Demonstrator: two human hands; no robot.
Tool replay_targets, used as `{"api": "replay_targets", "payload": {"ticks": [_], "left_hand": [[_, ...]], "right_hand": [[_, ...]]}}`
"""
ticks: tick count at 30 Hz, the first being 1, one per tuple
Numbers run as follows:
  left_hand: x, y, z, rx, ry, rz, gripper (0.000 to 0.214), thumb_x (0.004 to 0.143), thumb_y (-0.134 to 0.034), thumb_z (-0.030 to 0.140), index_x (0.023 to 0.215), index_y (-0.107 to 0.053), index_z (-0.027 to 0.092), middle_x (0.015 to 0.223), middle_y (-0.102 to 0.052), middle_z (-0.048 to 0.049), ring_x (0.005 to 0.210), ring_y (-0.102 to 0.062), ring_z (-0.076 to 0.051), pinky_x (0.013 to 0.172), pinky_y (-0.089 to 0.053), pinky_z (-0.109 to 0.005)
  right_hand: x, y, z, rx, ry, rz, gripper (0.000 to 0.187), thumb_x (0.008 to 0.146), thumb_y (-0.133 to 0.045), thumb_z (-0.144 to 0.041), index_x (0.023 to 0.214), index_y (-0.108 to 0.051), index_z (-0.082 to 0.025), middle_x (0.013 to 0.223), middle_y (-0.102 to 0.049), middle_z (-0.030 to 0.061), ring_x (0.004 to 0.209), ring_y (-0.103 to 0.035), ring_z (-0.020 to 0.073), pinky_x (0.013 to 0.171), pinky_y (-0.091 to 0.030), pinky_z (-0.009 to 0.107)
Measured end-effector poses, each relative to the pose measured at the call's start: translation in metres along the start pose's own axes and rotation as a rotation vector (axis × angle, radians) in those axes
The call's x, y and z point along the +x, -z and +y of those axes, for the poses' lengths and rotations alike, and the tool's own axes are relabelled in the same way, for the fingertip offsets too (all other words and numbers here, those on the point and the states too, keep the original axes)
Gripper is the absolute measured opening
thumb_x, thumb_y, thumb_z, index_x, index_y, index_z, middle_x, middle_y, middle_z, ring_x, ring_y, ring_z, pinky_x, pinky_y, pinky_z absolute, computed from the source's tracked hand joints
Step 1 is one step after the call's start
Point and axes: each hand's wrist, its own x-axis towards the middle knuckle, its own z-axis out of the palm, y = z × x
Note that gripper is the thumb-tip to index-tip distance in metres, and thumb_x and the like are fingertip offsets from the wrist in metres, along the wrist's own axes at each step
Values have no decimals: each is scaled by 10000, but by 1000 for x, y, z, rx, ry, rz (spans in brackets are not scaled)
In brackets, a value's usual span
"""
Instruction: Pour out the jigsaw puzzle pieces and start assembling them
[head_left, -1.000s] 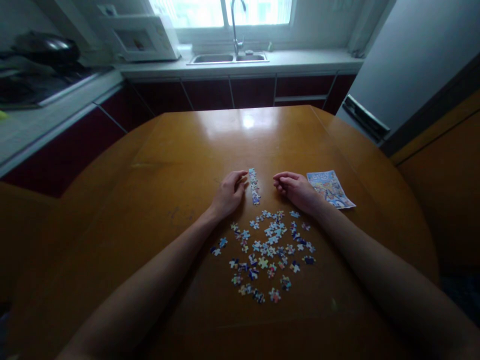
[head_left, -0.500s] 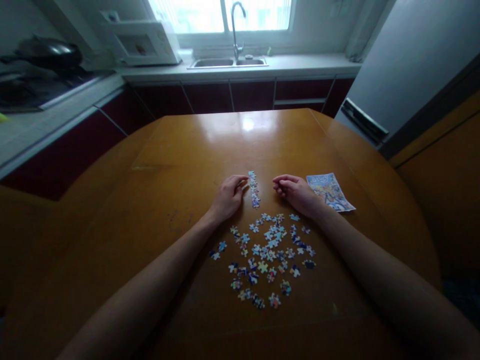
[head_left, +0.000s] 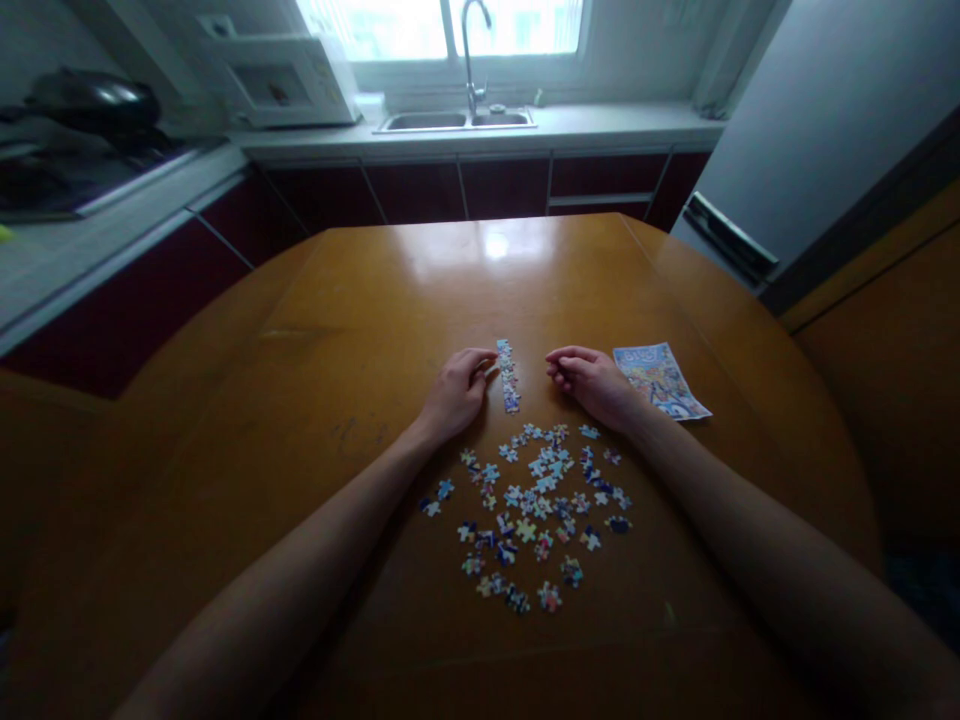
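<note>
A narrow strip of joined jigsaw pieces [head_left: 508, 376] lies lengthwise on the wooden table between my hands. My left hand [head_left: 459, 388] rests at its left side, fingers loosely bent and thumb apart, holding nothing; the fingertips reach close to the strip's edge, and whether they touch it I cannot tell. To the right, apart from the strip, my right hand [head_left: 589, 378] lies with its fingers curled in and the thumb against them. Whatever may be inside those fingers is hidden. Nearer to me, between my forearms, many loose jigsaw pieces [head_left: 544, 482] are scattered.
A printed picture sheet [head_left: 661, 385] lies just beyond my right wrist, partly covered by it. The wooden table [head_left: 300, 310] has a far edge facing a counter with a sink [head_left: 427, 121]. A fridge [head_left: 817, 130] stands at the right, a wok [head_left: 94, 100] at the left.
Both hands, the strip and the loose pieces keep their places. Only the camera view has shifted very slightly.
</note>
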Motion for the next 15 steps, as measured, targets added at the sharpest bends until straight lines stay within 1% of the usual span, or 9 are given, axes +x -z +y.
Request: {"api": "replay_targets", "payload": {"ticks": [6, 15], "left_hand": [[0, 0, -2, 11, -3, -9, 266, 905, -508, 71, 1096, -660, 175, 1139, -699, -92, 1091, -624, -226, 1011, -497, -417], [0, 1, 3, 26, -4, -13, 251, 901, -511, 88, 1074, -667, 184, 1114, -704, -83, 1092, -621, -225, 1014, -497, -417]], "right_hand": [[-1, -1, -1, 14, -8, 10, 85, 745, -681, -222, 812, -721, -190, 769, -651, 43, 641, -500, 122, 587, -411, 279], [1, 0, 1, -17, -8, 18, 124, 718, -702, -259, 822, -704, -192, 779, -651, 41, 633, -497, 124, 584, -409, 288]]}}
